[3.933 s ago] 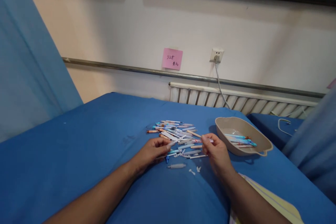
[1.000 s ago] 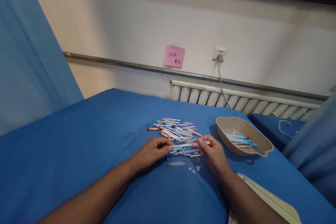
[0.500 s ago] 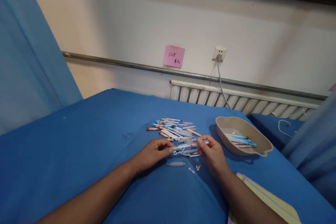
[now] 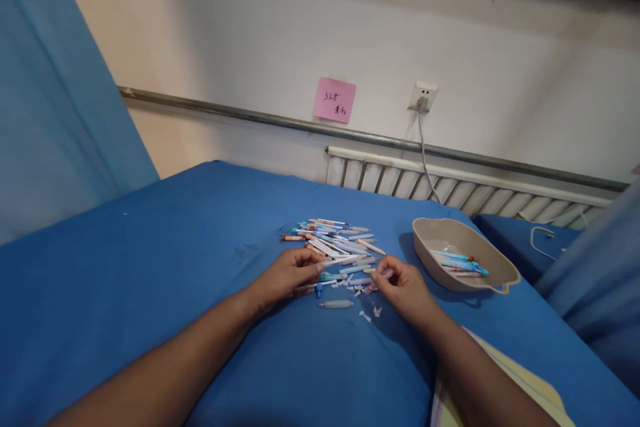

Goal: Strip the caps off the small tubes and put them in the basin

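Observation:
A heap of pen barrels, refills and small caps [image 4: 333,240] lies on the blue cloth. Just in front of it, my left hand [image 4: 285,275] rests on the cloth with its fingers curled, pinching the end of a thin white pen part. My right hand [image 4: 403,288] is beside it, fingers pinched on a pinkish pen piece [image 4: 383,275]. A clear barrel [image 4: 336,304] and tiny white bits [image 4: 373,313] lie loose between my wrists.
A beige oval tray [image 4: 495,280] holding a few blue pens stands right of my right hand. Beyond the table are a radiator [image 4: 450,187], a wall socket with cable [image 4: 423,99] and a pink sticky note [image 4: 335,100]. Blue curtains hang left and right.
Both hands have lowered toward the cloth and drawn slightly apart; the pen held across between them a second ago is now split, each hand keeping one end.

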`<move>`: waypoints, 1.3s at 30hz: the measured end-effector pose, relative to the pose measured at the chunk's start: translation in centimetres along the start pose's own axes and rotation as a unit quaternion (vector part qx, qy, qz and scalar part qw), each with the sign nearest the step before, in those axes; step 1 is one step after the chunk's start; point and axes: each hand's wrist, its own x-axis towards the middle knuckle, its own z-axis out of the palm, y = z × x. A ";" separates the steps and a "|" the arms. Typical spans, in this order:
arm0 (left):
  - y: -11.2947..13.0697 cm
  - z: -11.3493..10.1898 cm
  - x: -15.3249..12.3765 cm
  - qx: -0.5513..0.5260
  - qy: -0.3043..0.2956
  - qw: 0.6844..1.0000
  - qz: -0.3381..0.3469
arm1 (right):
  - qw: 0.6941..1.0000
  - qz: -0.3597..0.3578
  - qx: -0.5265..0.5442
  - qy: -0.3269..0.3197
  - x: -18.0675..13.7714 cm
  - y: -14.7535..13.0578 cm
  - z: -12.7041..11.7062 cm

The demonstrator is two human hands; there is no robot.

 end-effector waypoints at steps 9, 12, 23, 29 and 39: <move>-0.1 0.3 -0.1 0.011 -0.005 1.000 0.006 | 0.991 -0.050 -0.111 -0.046 -0.5 -0.4 -0.1; 0.1 0.3 -0.2 0.009 -0.010 1.000 0.009 | 0.992 -0.055 -0.101 -0.046 -0.5 -0.4 0.0; 0.4 0.7 -0.5 0.046 -0.008 0.998 0.035 | 0.940 0.083 0.325 0.057 0.7 -0.5 -0.1; 0.7 0.8 -0.8 0.058 -0.020 0.997 0.040 | 0.926 0.088 0.366 0.026 0.4 -0.7 0.5; 0.2 0.5 -0.5 0.078 -0.041 0.995 0.043 | 0.926 0.095 0.364 0.031 0.6 -0.8 0.6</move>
